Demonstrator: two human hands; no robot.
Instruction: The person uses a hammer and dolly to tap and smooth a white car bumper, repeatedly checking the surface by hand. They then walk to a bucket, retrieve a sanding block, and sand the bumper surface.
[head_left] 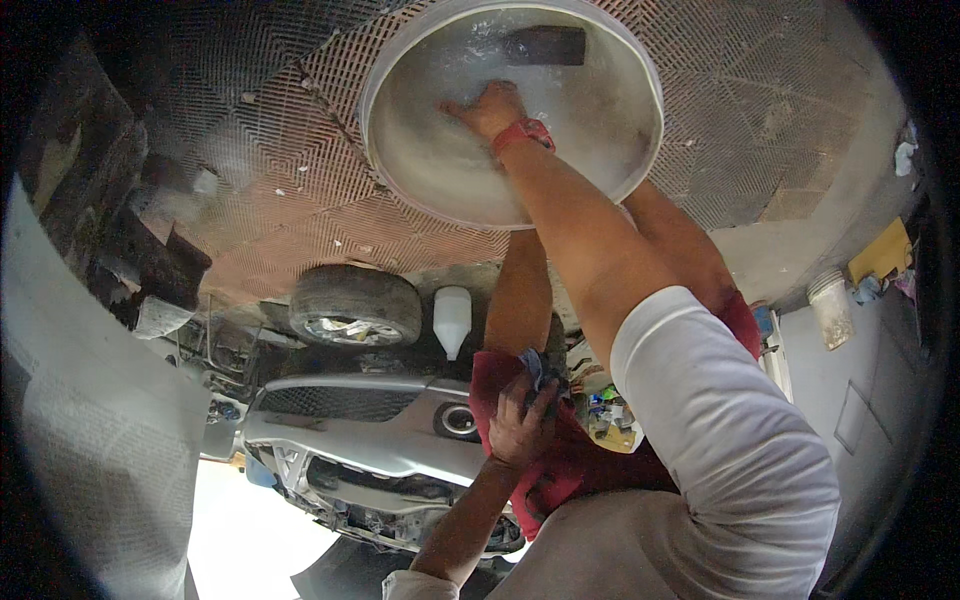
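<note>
A round white tub [372, 150] of cloudy water stands on the floor in front of me. My right hand [492, 110], with a red band on the wrist, reaches down into it. Its thumb points out to the left, while the other fingers are mostly lost in the murky water. Just beyond that hand, a dark rectangular block [545, 45] lies in the water. My left hand [525, 418] rests against my red shorts, closed around a crumpled blue-grey cloth [531, 366] that pokes out past the fingers.
Left of my legs are a wheel with a tyre [355, 308], a white bottle with a tapered end [452, 322] and a silver car bumper [375, 425]. Ridged tiles [280, 200] cover the floor. Toward the right stand a white bucket [830, 305] and a yellow sheet [880, 252].
</note>
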